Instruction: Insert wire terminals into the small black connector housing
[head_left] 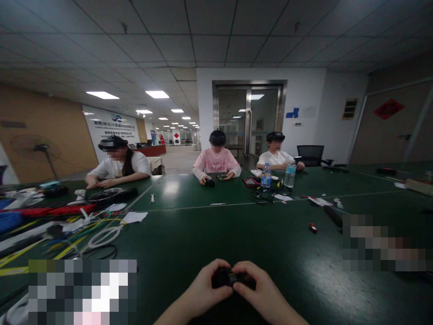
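Left hand (pixel 212 282) and right hand (pixel 254 282) both pinch a small dark gadget (pixel 232 276) from opposite sides, curled in close, probably just steadying it.

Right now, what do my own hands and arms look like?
Your left hand and right hand are ungloved, with slender fingers. No ring, watch or bracelet shows. Your forearms are bare to the picture's lower edge, with no sleeves in view.

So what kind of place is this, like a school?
Probably an office. There's a big green table in front, a wall sign with a logo and lots of writing, and tall glass doors in the back wall.
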Demonstrator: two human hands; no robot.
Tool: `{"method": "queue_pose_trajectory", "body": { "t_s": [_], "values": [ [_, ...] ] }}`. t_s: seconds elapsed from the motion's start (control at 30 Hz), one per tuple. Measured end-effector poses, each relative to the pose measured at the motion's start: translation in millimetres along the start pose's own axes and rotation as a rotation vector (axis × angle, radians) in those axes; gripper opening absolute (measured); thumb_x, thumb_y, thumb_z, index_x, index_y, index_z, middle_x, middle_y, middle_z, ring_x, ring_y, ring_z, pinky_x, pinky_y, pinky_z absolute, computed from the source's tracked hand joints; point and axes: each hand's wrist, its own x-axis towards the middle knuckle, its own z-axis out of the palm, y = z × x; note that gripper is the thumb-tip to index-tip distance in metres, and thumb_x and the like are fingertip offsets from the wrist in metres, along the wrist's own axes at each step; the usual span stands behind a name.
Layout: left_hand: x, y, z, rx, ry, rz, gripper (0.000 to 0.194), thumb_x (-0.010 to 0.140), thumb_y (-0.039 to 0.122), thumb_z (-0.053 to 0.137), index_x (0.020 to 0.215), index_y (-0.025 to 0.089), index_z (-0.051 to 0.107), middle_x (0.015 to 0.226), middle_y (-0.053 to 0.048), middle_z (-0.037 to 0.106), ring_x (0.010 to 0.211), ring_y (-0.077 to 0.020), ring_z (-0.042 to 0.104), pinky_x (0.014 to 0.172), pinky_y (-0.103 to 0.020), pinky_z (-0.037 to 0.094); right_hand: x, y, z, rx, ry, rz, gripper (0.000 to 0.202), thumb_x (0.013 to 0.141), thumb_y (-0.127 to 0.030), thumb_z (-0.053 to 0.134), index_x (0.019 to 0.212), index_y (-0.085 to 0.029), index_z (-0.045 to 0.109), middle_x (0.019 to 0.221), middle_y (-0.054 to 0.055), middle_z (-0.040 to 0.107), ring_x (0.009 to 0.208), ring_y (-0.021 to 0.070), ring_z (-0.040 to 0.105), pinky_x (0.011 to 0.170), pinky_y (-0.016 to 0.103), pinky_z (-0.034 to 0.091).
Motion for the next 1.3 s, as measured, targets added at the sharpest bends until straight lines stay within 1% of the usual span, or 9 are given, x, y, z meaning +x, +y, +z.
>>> {"method": "queue_pose_trajectory", "body": {
  "t_s": [0.27,0.57,0.83,1.03,1.3],
  "values": [
    [0.0,3.7,-1.2,0.035,0.03,0.014,0.038,0.068,0.014,0.065,0.104,0.018,0.055,0.098,-0.002,0.06,0.093,-0.0203,0.056,0.082,-0.03,0.044,0.1,1.3,-1.8,-0.005,-0.006,0.001,0.02,0.071,-0.016,0.063,0.09,-0.023,0.066,0.101,0.003,0.065,0.094,0.0214,0.06,0.079,0.03,0.046],
    [-0.5,-0.3,-2.0,0.039,-0.004,0.019,0.04,0.07,0.015,0.063,0.109,0.018,0.053,0.103,-0.003,0.059,0.096,-0.0203,0.056,0.085,-0.032,0.044,-0.3,1.8,-1.1,-0.009,-0.009,0.008,0.019,0.073,-0.018,0.063,0.09,-0.024,0.066,0.101,0.002,0.065,0.095,0.0214,0.06,0.081,0.03,0.045],
    [-1.2,0.9,-2.2,0.059,-0.012,-0.002,0.039,0.071,0.018,0.063,0.109,0.019,0.053,0.102,-0.003,0.06,0.095,-0.0203,0.056,0.084,-0.032,0.045,-0.6,-0.9,-0.9,-0.011,-0.013,0.007,0.017,0.073,-0.017,0.062,0.089,-0.022,0.066,0.1,0.003,0.065,0.094,0.0207,0.06,0.081,0.03,0.046],
    [-0.6,0.8,-1.4,0.036,-0.007,0.02,0.039,0.07,0.016,0.063,0.107,0.018,0.054,0.101,-0.003,0.06,0.095,-0.0202,0.057,0.084,-0.031,0.045,-0.3,0.1,0.5,-0.016,0.003,0.007,0.019,0.071,-0.016,0.062,0.089,-0.022,0.066,0.099,0.003,0.066,0.09,0.0213,0.061,0.078,0.03,0.046],
    [-1.1,2.6,-1.9,0.032,-0.019,0.005,0.038,0.071,0.016,0.062,0.107,0.018,0.053,0.099,-0.002,0.06,0.093,-0.0194,0.057,0.082,-0.03,0.045,-1.1,-0.8,-0.2,-0.028,-0.005,0.019,0.02,0.071,-0.017,0.061,0.089,-0.022,0.066,0.099,0.002,0.065,0.091,0.0202,0.061,0.078,0.029,0.046]
  ]
}}
